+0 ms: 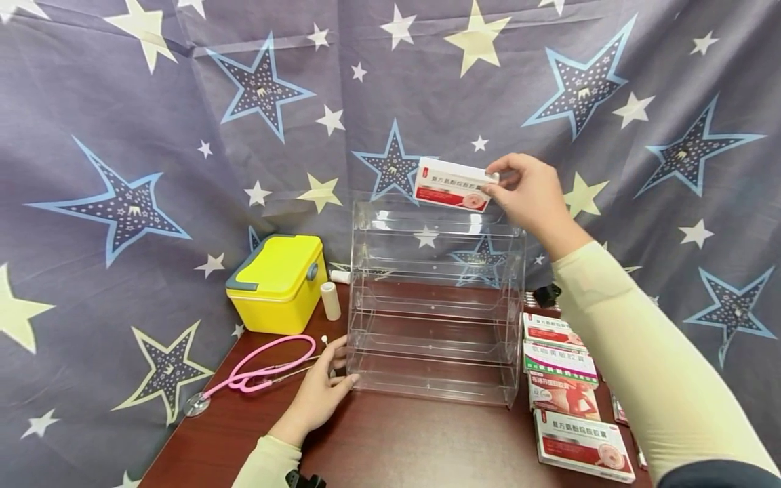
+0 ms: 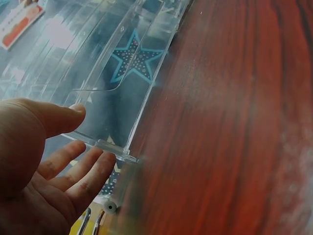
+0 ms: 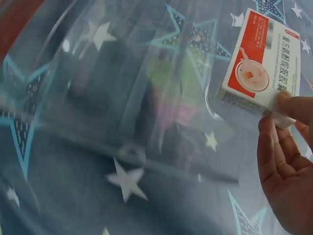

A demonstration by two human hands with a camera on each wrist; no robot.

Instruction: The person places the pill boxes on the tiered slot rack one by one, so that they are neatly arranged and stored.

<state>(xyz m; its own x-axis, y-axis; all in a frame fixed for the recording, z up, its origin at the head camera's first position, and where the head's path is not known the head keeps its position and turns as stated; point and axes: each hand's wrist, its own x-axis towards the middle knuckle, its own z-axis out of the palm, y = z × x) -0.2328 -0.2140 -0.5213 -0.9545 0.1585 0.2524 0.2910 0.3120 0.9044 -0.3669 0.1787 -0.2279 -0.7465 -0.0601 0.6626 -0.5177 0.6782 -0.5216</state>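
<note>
Holding medicine box point(image 1: 453, 185) (right hand point(image 1: 529, 193)) above rack point(image 1: 434, 305).

I see a big grey-purple cloth point(image 1: 122, 102) hanging behind everything like a wall. It has yellow stars, white stars and blue dotted stars all over it, and it has some folds near the top. In front of it stands a dark red-brown wooden table point(image 1: 396, 440). The wood is shiny. The light is bright and even.
</note>
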